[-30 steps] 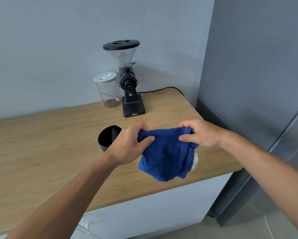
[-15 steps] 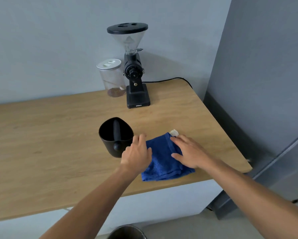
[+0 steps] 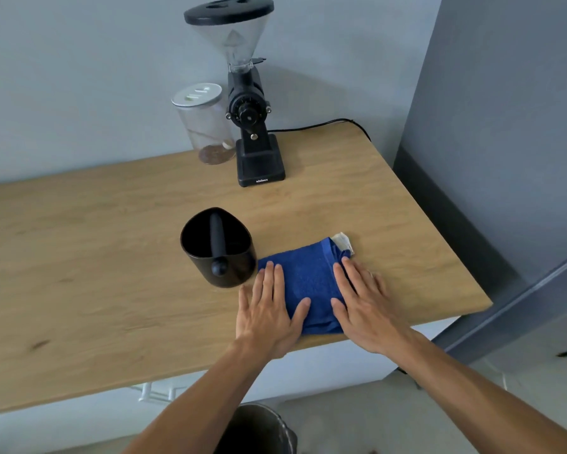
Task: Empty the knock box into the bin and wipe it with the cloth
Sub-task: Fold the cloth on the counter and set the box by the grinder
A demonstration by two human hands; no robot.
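Observation:
A black knock box (image 3: 217, 249) with a bar across its mouth stands upright on the wooden counter (image 3: 79, 257); its inside looks dark and bare. Just right of it lies a folded blue cloth (image 3: 310, 276) with a white tag at its far corner. My left hand (image 3: 270, 309) lies flat on the cloth's left edge, fingers spread, close to the knock box but apart from it. My right hand (image 3: 362, 303) lies flat on the cloth's right edge. Below the counter's front edge, the dark rim of the bin (image 3: 262, 427) shows behind my left forearm.
A black coffee grinder (image 3: 247, 109) with a clear hopper stands at the back, its cable running right. A glass jar (image 3: 205, 126) with a white lid is beside it. A grey tall cabinet (image 3: 505, 158) borders the counter on the right.
The cloth was held up in both hands a second ago; now it lies folded on the counter. Both hands have flattened on it with fingers spread.

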